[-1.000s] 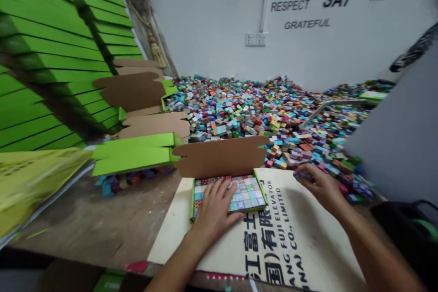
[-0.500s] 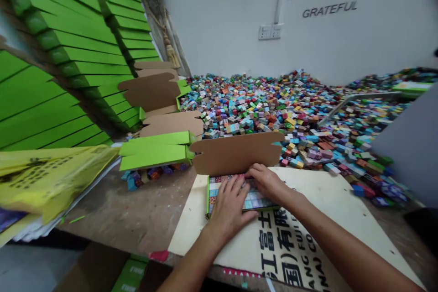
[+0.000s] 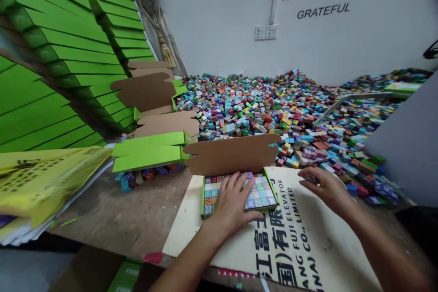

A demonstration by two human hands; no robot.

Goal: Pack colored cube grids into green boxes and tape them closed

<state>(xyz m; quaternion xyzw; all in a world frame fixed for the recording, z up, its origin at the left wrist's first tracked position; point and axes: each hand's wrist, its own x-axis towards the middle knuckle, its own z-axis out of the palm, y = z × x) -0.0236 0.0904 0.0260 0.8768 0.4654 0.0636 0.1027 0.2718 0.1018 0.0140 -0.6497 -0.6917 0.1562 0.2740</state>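
Note:
In front of me lies an open green cardboard box (image 3: 271,187), its brown lid (image 3: 236,155) raised at the back. Rows of small patterned blocks (image 3: 262,195) fill it, and one purple block (image 3: 249,175) sits near the back edge. My left hand (image 3: 231,198) rests on the blocks with its fingers spread, hiding the middle ones. To the right of the box, my right hand (image 3: 323,187) hovers above the cream printed board, pinching a small greyish block (image 3: 310,179) between thumb and fingers.
A large heap of loose blocks (image 3: 246,105) spreads along the wall. Stacked green boxes (image 3: 78,50) rise at the left, beside opened boxes (image 3: 148,151) and a yellow plastic bag (image 3: 51,178). The cream board (image 3: 191,228) lies under the box. A metal bar (image 3: 345,98) crosses the heap.
My right hand has moved from the back of the box out to the right, with a small block in its fingers. My left hand stays on the blocks. The view has shifted slightly.

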